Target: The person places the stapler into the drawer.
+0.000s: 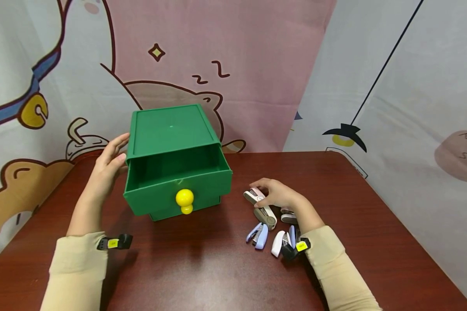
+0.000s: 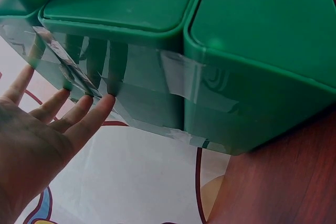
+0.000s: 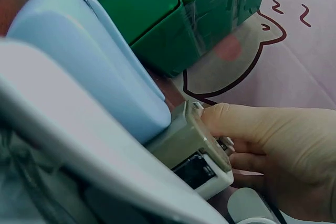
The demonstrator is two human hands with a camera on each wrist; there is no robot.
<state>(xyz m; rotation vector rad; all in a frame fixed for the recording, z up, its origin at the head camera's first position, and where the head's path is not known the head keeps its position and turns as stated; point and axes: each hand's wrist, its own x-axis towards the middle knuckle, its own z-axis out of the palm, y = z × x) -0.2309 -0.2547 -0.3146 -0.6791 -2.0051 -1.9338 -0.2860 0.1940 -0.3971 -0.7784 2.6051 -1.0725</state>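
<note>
The green drawer box [image 1: 171, 129] stands on the table with its drawer [image 1: 179, 183] pulled partly out; the drawer looks bare inside and has a yellow knob [image 1: 184, 198]. My left hand [image 1: 106, 170] rests spread, nearly straight fingertips [image 2: 107, 99] against the box's taped side. To the right of the box, my right hand [image 1: 278, 193] pinches a white and pink stapler [image 1: 251, 196] between thumb and fingers. An olive stapler [image 1: 265, 217] lies right beside it, close to the thumb in the right wrist view. The pinched stapler is partly hidden by the hand.
Nearer me lie a light blue stapler [image 1: 260, 236], a white stapler [image 1: 278, 243] and a lavender one [image 1: 292, 235] partly behind the wrist camera. A grey stapler [image 1: 289, 217] sits by the right wrist. A printed curtain [image 1: 257, 86] hangs behind the brown table [image 1: 202, 268].
</note>
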